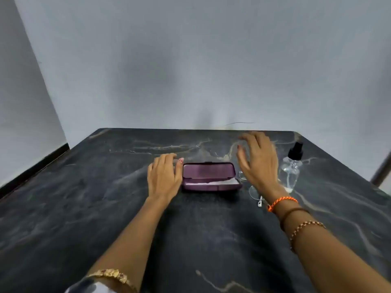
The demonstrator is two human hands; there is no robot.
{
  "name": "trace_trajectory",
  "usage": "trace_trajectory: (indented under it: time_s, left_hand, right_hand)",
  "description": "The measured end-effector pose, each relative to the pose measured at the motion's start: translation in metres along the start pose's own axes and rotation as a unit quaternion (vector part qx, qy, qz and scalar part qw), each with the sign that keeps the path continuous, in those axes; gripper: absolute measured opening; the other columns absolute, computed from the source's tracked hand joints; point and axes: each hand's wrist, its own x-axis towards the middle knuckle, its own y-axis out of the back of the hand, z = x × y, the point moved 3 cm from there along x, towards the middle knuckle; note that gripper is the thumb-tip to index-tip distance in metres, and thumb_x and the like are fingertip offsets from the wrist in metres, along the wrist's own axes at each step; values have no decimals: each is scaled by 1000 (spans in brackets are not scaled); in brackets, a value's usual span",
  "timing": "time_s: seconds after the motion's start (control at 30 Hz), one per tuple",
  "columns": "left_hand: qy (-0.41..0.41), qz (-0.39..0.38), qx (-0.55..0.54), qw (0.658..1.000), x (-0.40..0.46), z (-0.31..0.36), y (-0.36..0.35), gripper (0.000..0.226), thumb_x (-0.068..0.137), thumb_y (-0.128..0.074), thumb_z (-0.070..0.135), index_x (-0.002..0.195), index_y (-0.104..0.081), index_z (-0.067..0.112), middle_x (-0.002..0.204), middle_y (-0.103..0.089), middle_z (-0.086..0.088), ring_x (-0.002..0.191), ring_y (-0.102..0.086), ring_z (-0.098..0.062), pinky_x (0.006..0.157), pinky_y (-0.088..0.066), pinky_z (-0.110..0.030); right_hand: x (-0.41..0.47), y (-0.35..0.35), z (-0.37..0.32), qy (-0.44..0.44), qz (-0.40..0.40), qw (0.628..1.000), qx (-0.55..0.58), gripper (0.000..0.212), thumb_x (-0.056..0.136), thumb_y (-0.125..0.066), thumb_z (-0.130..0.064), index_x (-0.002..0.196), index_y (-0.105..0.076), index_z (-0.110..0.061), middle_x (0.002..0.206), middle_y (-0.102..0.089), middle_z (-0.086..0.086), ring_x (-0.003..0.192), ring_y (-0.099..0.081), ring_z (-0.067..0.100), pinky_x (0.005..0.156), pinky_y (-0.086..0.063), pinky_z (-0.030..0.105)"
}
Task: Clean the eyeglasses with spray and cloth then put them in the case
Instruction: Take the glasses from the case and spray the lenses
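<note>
A purple eyeglass case (209, 176) lies open on the dark marble table (105, 208), lid raised toward the wall, with a pale cloth (222, 182) inside it. My left hand (164, 176) rests flat beside the case's left end, fingers straight, thumb at the lid's corner. My right hand (259, 163) hovers spread just right of the case, holding nothing. Under that hand lie thin rimless eyeglasses (254, 192), mostly hidden; one lens and a white temple tip show. A clear spray bottle (291, 169) with a black nozzle stands to the right of the hand.
A grey wall rises right behind the table's far edge. The table's left edge runs diagonally along a dark skirting strip (36, 166). A dark slanted post (383, 168) stands at the far right.
</note>
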Motion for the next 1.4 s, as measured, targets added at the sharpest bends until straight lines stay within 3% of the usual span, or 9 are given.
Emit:
trace_trajectory:
  time_s: [0.2, 0.4, 0.53, 0.73, 0.87, 1.0, 1.17, 1.27, 1.4]
  left_hand:
    - [-54, 69, 2, 996, -17, -3, 6, 17, 90, -50, 18, 97, -60, 6, 97, -66, -13, 90, -56, -30, 78, -39, -40]
    - [-63, 3, 48, 997, -15, -3, -5, 29, 94, -40, 29, 105, -57, 9, 104, -62, -13, 98, -52, -29, 74, -42, -41]
    - [-59, -39, 39, 997, -14, -4, -7, 29, 94, -37, 29, 112, -52, 11, 113, -59, -11, 109, -47, -27, 74, -44, -43]
    - [-74, -24, 19, 997, -15, -7, -7, 28, 95, -35, 28, 111, -52, 13, 108, -60, -10, 101, -49, -26, 66, -37, -35]
    - [-83, -35, 18, 996, -13, -5, -7, 30, 95, -35, 28, 112, -53, 12, 107, -61, -13, 101, -50, -28, 68, -38, -38]
    - [-80, -30, 7, 996, -15, -6, -7, 29, 96, -35, 27, 111, -53, 11, 109, -61, -13, 101, -50, -29, 71, -39, -40]
    - [-89, -39, -11, 995, -14, -5, -7, 29, 95, -35, 26, 110, -54, 10, 108, -62, -12, 98, -51, -27, 75, -43, -43]
    - [-91, -29, -25, 995, -14, -7, -7, 30, 95, -35, 25, 110, -56, 9, 106, -63, -13, 96, -52, -28, 75, -42, -42]
    - [-92, -21, -50, 994, -13, -5, -6, 30, 96, -37, 25, 108, -58, 8, 105, -64, -12, 96, -54, -28, 76, -44, -42]
  right_hand:
    - [-52, 26, 18, 15, 21, 997, -67, 28, 79, -47, -21, 89, -65, -2, 89, -66, 17, 76, -63, 33, 59, -48, 36]
    - [-88, 32, 37, -72, -53, 991, -103, 30, 82, -60, -27, 98, -61, -1, 97, -62, 18, 84, -60, 37, 58, -46, 38]
    - [-90, 21, 45, -133, -132, 976, -115, 37, 86, -53, -37, 101, -60, -4, 105, -57, 13, 97, -55, 34, 61, -38, 33]
    - [-88, 20, 51, -173, -113, 975, -79, 47, 79, -57, -47, 88, -62, -1, 93, -61, 14, 87, -57, 33, 60, -36, 31]
    - [-86, 23, 51, -190, -105, 975, -40, 42, 76, -61, -42, 75, -62, 0, 81, -64, 14, 74, -58, 30, 60, -43, 32]
    - [-86, 24, 53, -222, -114, 968, 12, 37, 70, -64, -38, 68, -64, -1, 67, -67, 17, 68, -61, 33, 67, -53, 43]
    - [-91, 22, 58, -226, -122, 965, 44, 24, 75, -65, -29, 74, -67, -5, 72, -71, 11, 75, -65, 29, 73, -52, 38]
    - [-92, 21, 60, -223, -130, 965, 50, 21, 80, -65, -28, 77, -68, -8, 73, -71, 9, 75, -64, 25, 66, -42, 27]
    - [-89, 24, 61, -198, -97, 975, 33, 21, 84, -62, -24, 74, -67, -6, 69, -68, 14, 71, -61, 32, 62, -37, 29]
